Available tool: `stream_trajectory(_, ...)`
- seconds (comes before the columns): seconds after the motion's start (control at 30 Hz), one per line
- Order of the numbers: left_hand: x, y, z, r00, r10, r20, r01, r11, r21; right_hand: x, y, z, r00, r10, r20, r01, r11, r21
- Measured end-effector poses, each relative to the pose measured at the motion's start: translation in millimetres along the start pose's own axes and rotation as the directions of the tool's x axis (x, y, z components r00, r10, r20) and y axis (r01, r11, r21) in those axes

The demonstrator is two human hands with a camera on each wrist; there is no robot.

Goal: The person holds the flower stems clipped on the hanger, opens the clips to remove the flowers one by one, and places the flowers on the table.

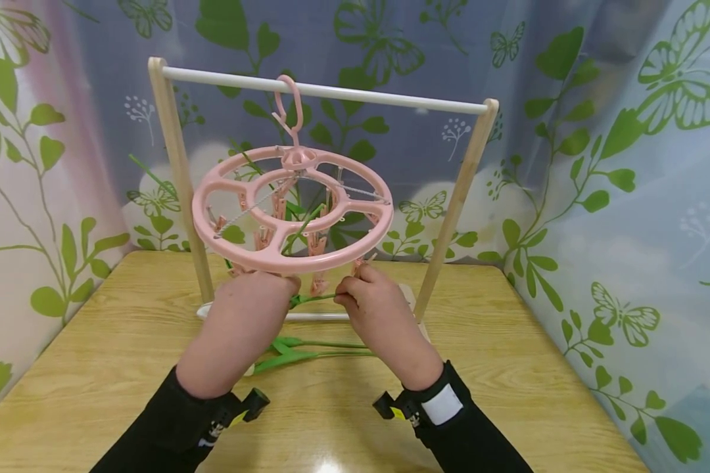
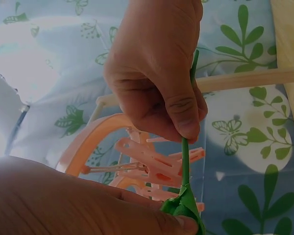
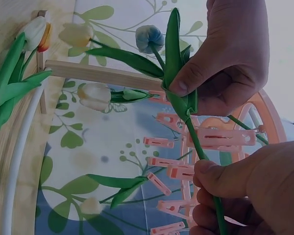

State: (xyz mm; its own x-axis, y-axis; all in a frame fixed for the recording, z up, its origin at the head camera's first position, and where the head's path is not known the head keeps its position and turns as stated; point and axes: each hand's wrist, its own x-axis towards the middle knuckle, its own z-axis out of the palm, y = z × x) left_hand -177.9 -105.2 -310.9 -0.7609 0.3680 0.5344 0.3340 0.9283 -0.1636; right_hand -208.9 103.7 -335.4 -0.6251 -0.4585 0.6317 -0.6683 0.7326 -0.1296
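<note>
- The left hand pinches the leafy base of a green stem, its thumb pressed over the leaves.
- The right hand grips the same stem farther along, between thumb and curled fingers; part of the stem runs bare between the 2 hands.
- The stem is held just below the front rim of a round pink hanger, near its clips; the right hand is close beside 1 clip at the rim.
- In the right wrist view a blue bloom and a pale yellow bloom show near the held leaves; whether either belongs to this stem cannot be told.
- A white tulip lies sideways in that view, its leaves reaching toward the pink clips.
- The hanger hangs by its hook from a white rail set across 2 wooden posts.
- Below, a white bar joins the stand near the table.
- More green stems with leaves lie on the wood-grain table, in front of that bar.
- Both arms wear black sleeves, with 1 small camera at each wrist.
- Behind, a curtain carries green leaves and butterflies.
</note>
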Motion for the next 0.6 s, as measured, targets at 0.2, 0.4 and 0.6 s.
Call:
stream_trajectory(0.2,-0.5,1.0,3.6,1.000,-0.015,0.013,0.015,1.000,0.009,-1.4,1,1,0.999,0.027,0.028,-0.027,1.000,0.010)
stream_trajectory(0.4,1.2,1.0,6.6,0.997,-0.025,0.075,0.028,0.999,-0.046,-1.0,4,6,0.998,0.049,0.045,-0.049,0.999,0.019)
stream_trajectory(0.6,0.7,1.2,10.8,0.999,0.010,0.044,-0.007,0.999,-0.052,-0.3,6,11,0.994,0.073,0.081,-0.073,0.997,0.004)
